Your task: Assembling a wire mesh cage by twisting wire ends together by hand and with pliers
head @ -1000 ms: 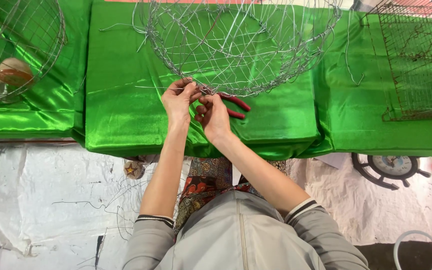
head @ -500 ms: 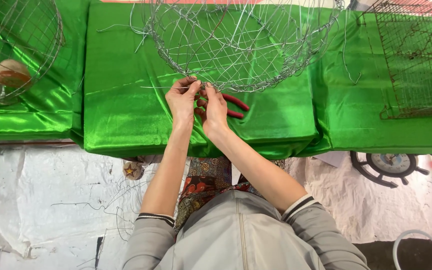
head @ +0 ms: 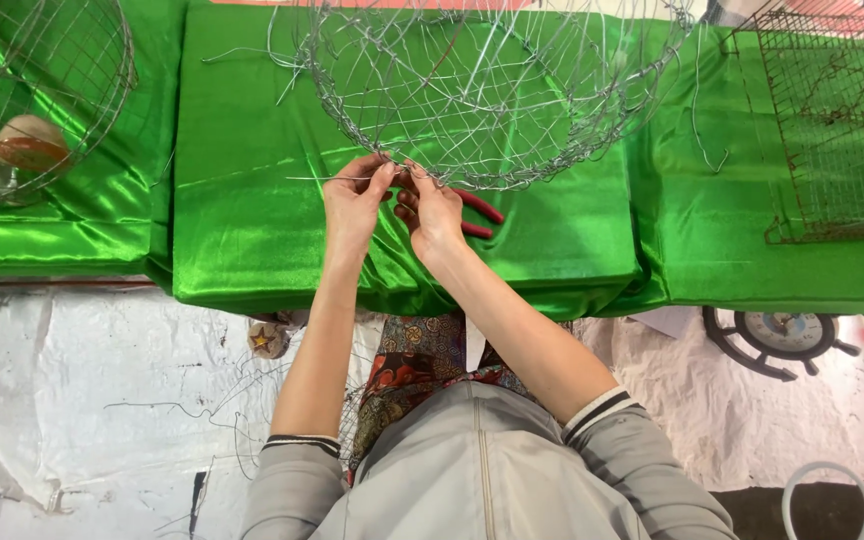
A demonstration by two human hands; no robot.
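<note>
The table (head: 252,250) in front of me is draped in shiny green cloth (head: 572,250), and most of its middle is taken up by a big round wire basket (head: 482,90), an open mesh of thin silver wire whose near rim lies just at my fingers. To the far right a flat rusty wire grid (head: 832,130) rests on the cloth, well apart from the basket. At the far left stands another wire cage (head: 52,90) with a round pale and orange thing (head: 30,142) inside it. My left hand (head: 354,203) reaches up to the basket's near rim, its fingers pressed together and pinching a loose strand of wire (head: 327,179) that sticks out to the left. My right hand (head: 434,212) sits just beside it, touching the left, fingers curled in on the rim wire at the same spot; I cannot tell exactly what it grips. Just beyond my right hand, red-handled pliers (head: 477,215) lie on the cloth under the basket's edge.
</note>
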